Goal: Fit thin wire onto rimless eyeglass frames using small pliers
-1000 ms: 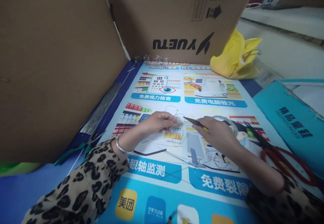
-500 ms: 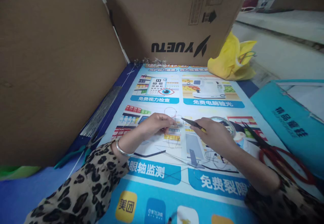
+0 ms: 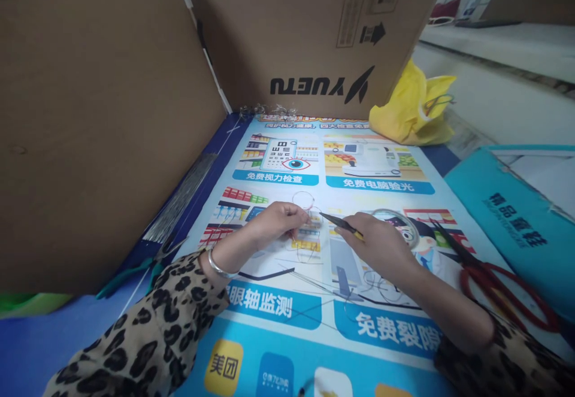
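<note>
My left hand pinches a thin wire piece bent into several loops, held above the printed sheet. A silver bangle circles that wrist. My right hand is closed around a dark, pointed tool with a yellow handle part, which looks like pliers; most of its handle is hidden in the palm. The tool's tip is at the right side of the wire loops; I cannot tell whether it grips the wire. Below the hands lie loose straight wires and some curled wires.
Red-handled scissors lie at the right, beside a turquoise box. A bundle of cut wires and green-handled pliers lie at the left. Cardboard walls enclose the back and left; a yellow bag stands back right.
The tool in my right hand has shifted slightly left and down, closer to the wire loops. My left hand stays almost in place.
</note>
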Motion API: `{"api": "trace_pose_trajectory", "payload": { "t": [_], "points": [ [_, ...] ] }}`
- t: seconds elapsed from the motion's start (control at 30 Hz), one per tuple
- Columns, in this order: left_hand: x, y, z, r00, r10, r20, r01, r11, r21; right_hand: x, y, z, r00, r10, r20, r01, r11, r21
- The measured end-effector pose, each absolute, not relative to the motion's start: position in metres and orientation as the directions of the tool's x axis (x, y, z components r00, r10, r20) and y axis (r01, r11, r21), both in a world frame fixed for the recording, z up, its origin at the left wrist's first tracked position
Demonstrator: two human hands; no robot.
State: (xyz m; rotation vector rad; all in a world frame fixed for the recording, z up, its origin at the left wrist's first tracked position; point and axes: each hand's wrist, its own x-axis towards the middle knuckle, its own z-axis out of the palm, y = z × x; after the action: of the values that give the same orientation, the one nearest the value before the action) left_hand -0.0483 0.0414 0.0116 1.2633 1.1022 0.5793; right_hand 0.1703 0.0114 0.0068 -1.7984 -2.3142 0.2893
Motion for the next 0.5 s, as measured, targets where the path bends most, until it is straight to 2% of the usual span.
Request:
{"api": "trace_pose_trajectory", "payload": {
  "t": [0.27,0.5],
  "points": [
    [-0.0512,0.0437,0.0066,0.407,0.871,-0.275,0.200,0.209,0.957,0.1741,0.0153,0.0017,-0.287,0.951,0.119,0.864,0.310,-0.396],
    [-0.0510,0.0417,0.0102,0.414,0.874,-0.255,0.191,0.190,0.963,0.1764,0.0156,-0.0020,-0.215,0.950,0.225,0.903,0.281,-0.326]
  ]
}}
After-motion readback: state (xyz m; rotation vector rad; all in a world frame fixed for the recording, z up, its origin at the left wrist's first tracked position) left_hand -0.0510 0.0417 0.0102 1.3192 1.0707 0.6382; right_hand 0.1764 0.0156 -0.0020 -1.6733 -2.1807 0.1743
